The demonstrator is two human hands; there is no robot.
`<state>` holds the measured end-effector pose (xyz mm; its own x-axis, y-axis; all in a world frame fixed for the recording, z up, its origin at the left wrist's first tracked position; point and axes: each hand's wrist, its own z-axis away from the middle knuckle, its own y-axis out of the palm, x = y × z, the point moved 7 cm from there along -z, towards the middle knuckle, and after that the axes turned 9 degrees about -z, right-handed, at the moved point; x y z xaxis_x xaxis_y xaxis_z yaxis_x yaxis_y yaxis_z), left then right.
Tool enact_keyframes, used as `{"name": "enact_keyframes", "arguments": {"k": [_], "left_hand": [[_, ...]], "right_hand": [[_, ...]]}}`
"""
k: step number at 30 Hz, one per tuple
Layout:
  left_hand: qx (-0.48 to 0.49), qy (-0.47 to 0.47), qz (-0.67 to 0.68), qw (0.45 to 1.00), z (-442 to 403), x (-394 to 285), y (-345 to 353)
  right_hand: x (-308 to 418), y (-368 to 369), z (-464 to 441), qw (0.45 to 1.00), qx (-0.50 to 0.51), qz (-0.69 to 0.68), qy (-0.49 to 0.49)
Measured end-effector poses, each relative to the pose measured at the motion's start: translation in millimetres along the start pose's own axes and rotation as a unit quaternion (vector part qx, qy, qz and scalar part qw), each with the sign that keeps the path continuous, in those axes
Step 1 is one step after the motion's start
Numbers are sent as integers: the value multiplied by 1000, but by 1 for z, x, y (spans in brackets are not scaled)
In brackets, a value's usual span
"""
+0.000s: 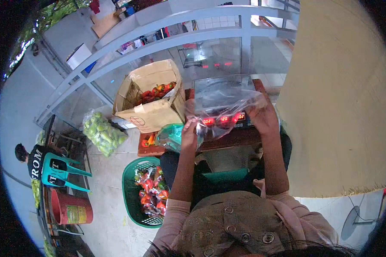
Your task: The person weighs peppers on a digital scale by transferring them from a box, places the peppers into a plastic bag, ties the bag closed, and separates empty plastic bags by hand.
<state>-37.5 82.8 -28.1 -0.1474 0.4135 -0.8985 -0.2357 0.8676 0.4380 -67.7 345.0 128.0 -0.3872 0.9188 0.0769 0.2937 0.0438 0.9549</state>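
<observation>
A clear plastic bag (231, 105) is stretched between my two hands. My left hand (189, 132) grips its left side with closed fingers. At the other side, my right hand (262, 113) holds the bag, its fingers partly hidden by the plastic. Behind the bag stands a digital scale (221, 83) with red lit digits, some seen through the plastic. A green plastic bag (169, 136) lies just left of my left hand. Red and orange peppers (149, 141) lie beside it on a brown wooden surface (152, 151).
A cardboard box (152, 115) holding red peppers stands behind left. On the floor are a green basket (126, 192) of bagged peppers and a bag of green vegetables (102, 132). A person (34, 162) sits far left near a red bucket (73, 207). A tan panel (339, 107) borders the right.
</observation>
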Motion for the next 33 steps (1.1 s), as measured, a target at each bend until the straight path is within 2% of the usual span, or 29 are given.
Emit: {"name": "enact_keyframes", "arguments": {"k": [2,3,5,10,14,17,20,21,24,26,27,28,29,30,31,33], "left_hand": [[-65,15,-6,998,8,-23,-6],[-36,-22,-15,999,16,-34,-10],[-66,0,-42,997,32,-70,7],[-68,98,-87,989,34,-91,-1],[-98,125,-81,984,38,-97,6],[-116,111,-110,981,47,-104,7],[-131,95,-57,985,54,-112,16],[-147,116,-88,978,50,-116,9],[-186,71,-88,976,55,-111,-1],[-183,81,-168,965,59,-111,-4],[-187,92,-215,954,64,-112,-8],[-190,103,-261,941,68,-110,-13],[-200,88,-207,954,64,-86,-34],[-181,71,-213,957,70,-79,-36],[-163,55,-220,960,78,-73,-38],[-131,43,-264,955,92,-65,-41]], "right_hand": [[23,-33,-6,999,13,-32,-22],[30,-35,-5,999,-6,4,-46],[42,-29,-2,992,-44,76,-93],[42,-11,0,993,-38,76,-77],[47,-21,2,994,-37,59,-81],[42,-8,5,985,-89,104,-108],[41,-14,2,983,-85,118,-113],[40,-15,4,980,-97,128,-118],[36,-17,7,968,-126,170,-132],[35,-13,7,959,-135,213,-133],[44,-16,5,910,-108,355,-185],[49,-20,2,838,-78,487,-234],[53,-33,1,825,-70,514,-225],[53,-36,1,811,-62,541,-217],[46,-33,2,867,-74,468,-153],[32,-15,5,904,-87,406,-105]]}}
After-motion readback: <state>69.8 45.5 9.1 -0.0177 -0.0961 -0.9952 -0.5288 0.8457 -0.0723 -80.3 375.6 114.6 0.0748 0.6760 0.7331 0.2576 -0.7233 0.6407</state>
